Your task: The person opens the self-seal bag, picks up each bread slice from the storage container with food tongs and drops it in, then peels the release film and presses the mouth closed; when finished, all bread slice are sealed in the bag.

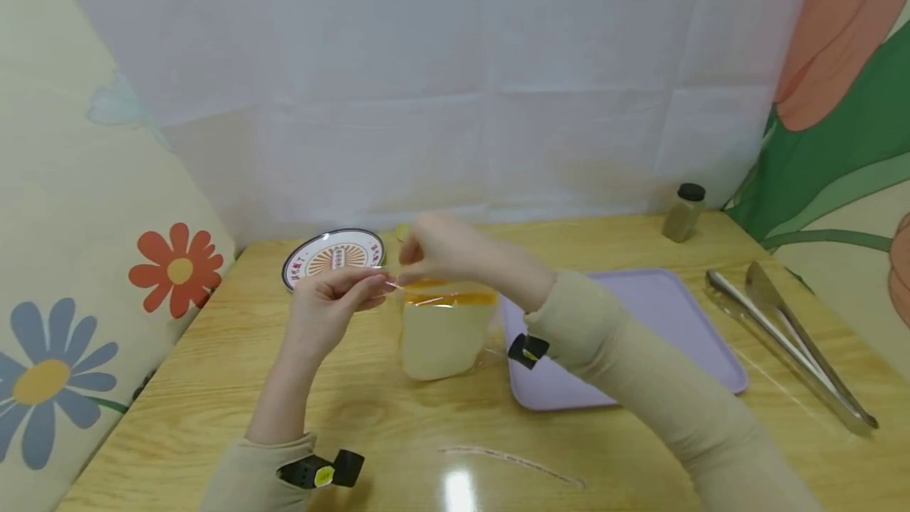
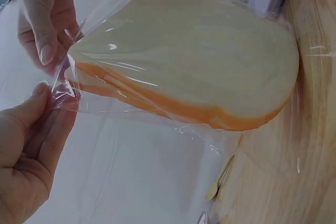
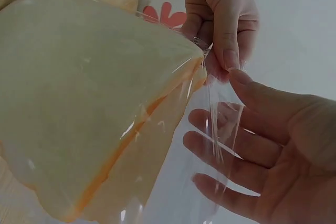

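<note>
Slices of white bread (image 1: 444,342) with an orange-brown crust stand in a clear plastic bag (image 3: 212,156) at the middle of the table. At the bag's gathered end, my left hand (image 1: 330,303) pinches the film between thumb and fingers. My right hand (image 1: 444,251) holds the film close beside it. Seen from the right wrist, the right thumb (image 3: 257,90) lies at the film, and the other fingers are spread behind it. The left wrist view shows both hands at the same end of the bag, with the bread (image 2: 189,51) reaching toward the table.
A lilac tray (image 1: 562,393) lies right of the bread, with metal tongs (image 1: 796,346) beyond it. A black-capped jar (image 1: 682,213) stands at the back right. Behind my left hand is a round patterned plate (image 1: 313,259). A thin strip (image 1: 512,459) lies near the front.
</note>
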A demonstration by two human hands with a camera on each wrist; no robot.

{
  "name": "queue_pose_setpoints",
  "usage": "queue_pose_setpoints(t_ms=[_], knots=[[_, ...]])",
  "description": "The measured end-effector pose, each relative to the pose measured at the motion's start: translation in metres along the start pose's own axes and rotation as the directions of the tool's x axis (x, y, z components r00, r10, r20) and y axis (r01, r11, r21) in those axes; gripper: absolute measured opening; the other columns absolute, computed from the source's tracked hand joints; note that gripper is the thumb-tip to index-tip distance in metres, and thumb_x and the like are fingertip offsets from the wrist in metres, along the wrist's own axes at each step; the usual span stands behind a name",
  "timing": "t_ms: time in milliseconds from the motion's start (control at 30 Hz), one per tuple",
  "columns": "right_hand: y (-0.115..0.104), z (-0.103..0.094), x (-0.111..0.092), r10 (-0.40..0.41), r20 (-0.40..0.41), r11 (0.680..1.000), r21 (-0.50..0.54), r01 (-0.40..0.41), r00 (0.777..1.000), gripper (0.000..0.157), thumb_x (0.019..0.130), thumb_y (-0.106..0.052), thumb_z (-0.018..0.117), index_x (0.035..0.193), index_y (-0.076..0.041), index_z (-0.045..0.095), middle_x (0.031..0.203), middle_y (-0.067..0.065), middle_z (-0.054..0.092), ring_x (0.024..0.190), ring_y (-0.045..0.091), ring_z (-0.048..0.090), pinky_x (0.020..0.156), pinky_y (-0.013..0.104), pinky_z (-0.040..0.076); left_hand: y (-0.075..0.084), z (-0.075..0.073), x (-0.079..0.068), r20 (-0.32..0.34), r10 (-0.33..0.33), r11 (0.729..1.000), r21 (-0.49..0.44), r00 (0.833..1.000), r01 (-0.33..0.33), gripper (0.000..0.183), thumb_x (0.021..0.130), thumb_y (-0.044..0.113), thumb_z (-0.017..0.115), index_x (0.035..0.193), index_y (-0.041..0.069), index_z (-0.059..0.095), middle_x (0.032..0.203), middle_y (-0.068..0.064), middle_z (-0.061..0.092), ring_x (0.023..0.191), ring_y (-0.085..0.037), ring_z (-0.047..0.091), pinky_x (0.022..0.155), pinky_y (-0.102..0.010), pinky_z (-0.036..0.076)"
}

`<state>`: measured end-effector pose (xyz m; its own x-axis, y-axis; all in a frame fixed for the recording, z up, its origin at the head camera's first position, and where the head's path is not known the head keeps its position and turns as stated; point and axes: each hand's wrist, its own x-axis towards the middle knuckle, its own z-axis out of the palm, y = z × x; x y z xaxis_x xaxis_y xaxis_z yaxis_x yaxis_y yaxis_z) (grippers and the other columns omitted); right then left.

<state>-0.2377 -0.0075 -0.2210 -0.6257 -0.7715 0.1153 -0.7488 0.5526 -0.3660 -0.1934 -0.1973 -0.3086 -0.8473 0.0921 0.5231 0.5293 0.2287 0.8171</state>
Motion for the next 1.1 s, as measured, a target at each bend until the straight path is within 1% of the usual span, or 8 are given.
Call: queue_pose_setpoints(t_ms=[100,233,467,600,733,867,1000,1100], knots=[[-0.004,0.001,0.005,0.004,0.026,1.000,0.013,-0.005,1.000,0.016,0.081,-0.019,0.074,0.072,-0.005,0.073,0.071,0.003,0.070,0.058,0.006,0.049,0.054,0.014,0.041,-0.001,0.001,0.000,-0.013,0.007,1.000,0.005,1.000,-0.007,0.017,0.088,-0.005,0.060,0.095,-0.019,0.063,0.081,0.014,0.072,0.074,-0.001,0.069,0.066,-0.022,0.058],[-0.005,0.001,0.007,0.025,0.044,0.999,0.029,-0.026,0.999,0.012,0.079,-0.016,0.076,0.073,-0.006,0.074,0.071,0.004,0.071,0.058,0.006,0.050,0.053,0.014,0.041,-0.001,0.001,0.000,-0.020,0.008,1.000,0.008,1.000,-0.008,0.016,0.088,-0.005,0.060,0.095,-0.019,0.064,0.080,0.016,0.072,0.074,-0.001,0.069,0.065,-0.022,0.058],[-0.007,0.004,0.009,0.009,-0.007,1.000,-0.021,-0.009,1.000,0.012,0.078,-0.010,0.073,0.066,-0.007,0.073,0.057,-0.004,0.061,0.052,0.004,0.044,0.048,0.013,0.034,0.000,0.001,0.000,-0.031,-0.007,1.000,0.013,0.999,0.008,0.018,0.088,-0.002,0.060,0.094,-0.019,0.063,0.078,0.018,0.071,0.073,-0.001,0.069,0.065,-0.021,0.058],[-0.006,0.005,0.008,-0.003,-0.022,0.999,-0.047,0.002,1.000,0.014,0.078,-0.010,0.073,0.064,-0.007,0.073,0.055,-0.005,0.059,0.051,0.003,0.041,0.046,0.013,0.032,0.001,0.002,0.000,-0.038,-0.012,1.000,0.027,0.999,0.013,0.018,0.088,-0.001,0.061,0.094,-0.018,0.064,0.078,0.020,0.070,0.073,-0.001,0.069,0.065,-0.021,0.058],[-0.003,0.003,0.006,-0.001,-0.012,0.998,-0.055,0.001,1.000,0.011,0.077,-0.007,0.072,0.066,-0.006,0.072,0.061,0.000,0.065,0.053,0.005,0.046,0.049,0.013,0.035,0.002,0.002,0.001,-0.041,-0.014,0.999,0.040,0.999,0.016,0.017,0.089,0.000,0.061,0.094,-0.016,0.065,0.078,0.021,0.070,0.073,-0.002,0.069,0.065,-0.021,0.058],[0.004,0.001,0.001,0.032,0.019,0.999,-0.024,-0.032,0.999,0.007,0.077,-0.007,0.074,0.071,-0.005,0.073,0.070,0.004,0.071,0.058,0.007,0.053,0.054,0.014,0.043,0.001,0.003,0.001,-0.046,-0.015,0.999,0.050,0.999,0.018,0.017,0.089,0.000,0.061,0.094,-0.015,0.066,0.078,0.022,0.069,0.073,-0.004,0.070,0.065,-0.021,0.058],[0.015,0.000,-0.008,0.064,0.042,0.998,-0.015,-0.063,0.997,0.007,0.077,-0.011,0.077,0.075,-0.005,0.074,0.076,0.006,0.073,0.062,0.008,0.058,0.059,0.016,0.048,0.000,0.004,0.001,-0.042,-0.016,0.999,0.050,0.999,0.018,0.016,0.089,0.000,0.061,0.095,-0.014,0.066,0.078,0.021,0.069,0.072,-0.004,0.070,0.065,-0.022,0.058],[0.023,-0.002,-0.016,0.064,0.039,0.998,-0.021,-0.063,0.997,0.007,0.076,-0.011,0.077,0.077,-0.004,0.075,0.077,0.007,0.073,0.065,0.010,0.061,0.062,0.017,0.051,-0.001,0.004,0.002,-0.043,-0.013,0.999,0.045,0.999,0.015,0.017,0.089,0.000,0.061,0.095,-0.014,0.066,0.078,0.021,0.069,0.072,-0.004,0.070,0.064,-0.022,0.058]])
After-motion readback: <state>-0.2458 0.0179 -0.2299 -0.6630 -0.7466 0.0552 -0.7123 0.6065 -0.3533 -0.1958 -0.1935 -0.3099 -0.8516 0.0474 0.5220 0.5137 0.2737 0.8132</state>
